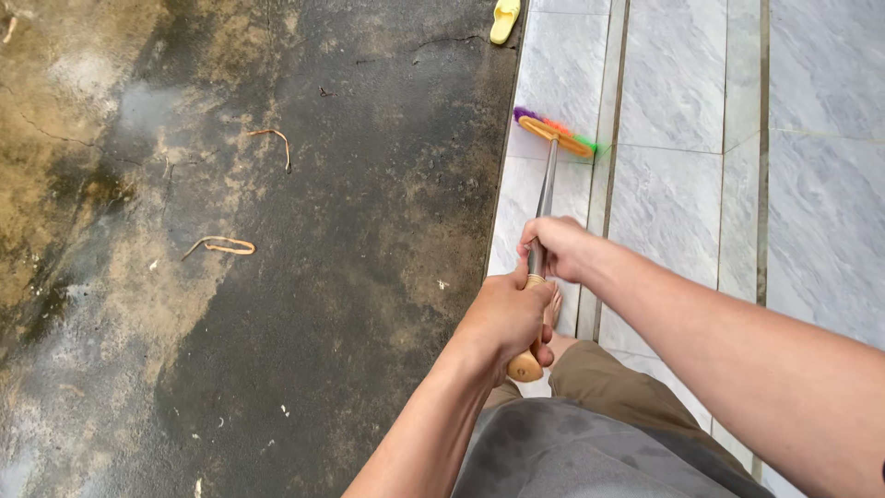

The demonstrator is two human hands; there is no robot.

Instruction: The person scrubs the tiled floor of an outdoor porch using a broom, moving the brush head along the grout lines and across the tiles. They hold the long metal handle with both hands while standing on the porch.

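Note:
Both my hands grip a long-handled broom (546,189). Its metal shaft ends in an orange wooden grip, and its orange head (556,134) has purple, orange and green bristles resting on the grey marble tile step (673,101). My right hand (556,247) is closed around the shaft higher up. My left hand (505,318) is closed around the lower grip end, near my knee.
Wet, stained dark concrete ground (277,277) lies to the left of the tile edge, with two curled dry strips (219,245) on it. A yellow slipper (504,20) sits at the far top by the tile edge. My bare foot (553,309) is below the hands.

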